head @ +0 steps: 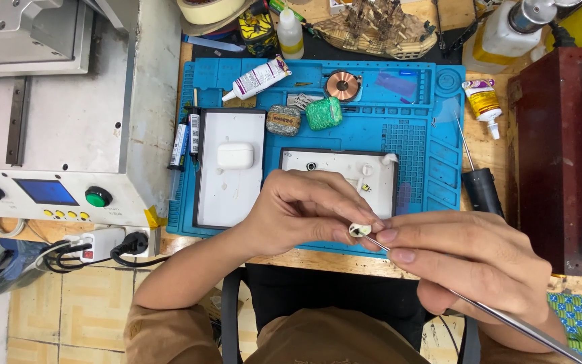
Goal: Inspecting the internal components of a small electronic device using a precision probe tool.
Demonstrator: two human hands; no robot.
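White earbud pinched in our left hand at the frame's 6 o'clock, steadied for probing | right hand grips thin metal tool, tip touching it | blue mat at 12 o'clock keeps parts.

Wooden workbench, blue repair mat on it, grey machine left, dark red box right, glue tube.

A blue work mat covers the bench. On it, a white earbud case sits at nine o'clock, a copper coil at twelve, a green sponge just below.
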